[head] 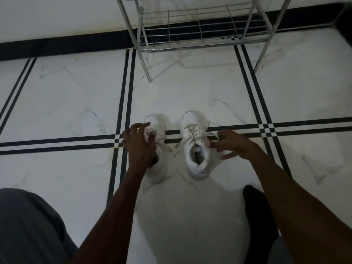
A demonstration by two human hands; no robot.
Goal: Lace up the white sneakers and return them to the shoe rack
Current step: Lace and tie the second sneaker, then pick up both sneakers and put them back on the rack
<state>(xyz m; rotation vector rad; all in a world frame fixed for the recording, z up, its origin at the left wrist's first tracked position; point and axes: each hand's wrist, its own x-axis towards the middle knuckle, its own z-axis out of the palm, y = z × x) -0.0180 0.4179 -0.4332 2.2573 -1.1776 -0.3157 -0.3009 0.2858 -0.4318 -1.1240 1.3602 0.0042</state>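
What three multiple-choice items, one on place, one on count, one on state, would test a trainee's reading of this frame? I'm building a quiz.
1. Where do the white sneakers stand?
A. On the rack shelf
B. On the floor before the shoe rack
C. On a chair

2. How many sneakers show?
A. One
B. Two
C. Four

3. The right-side sneaker's laces are:
A. Loose, ends splayed
B. Removed
C. Tied in a bow

Answers: 1 B, both sit on the tiles short of the shoe rack. 2 B, a pair side by side. 3 A, lace ends trail outward.
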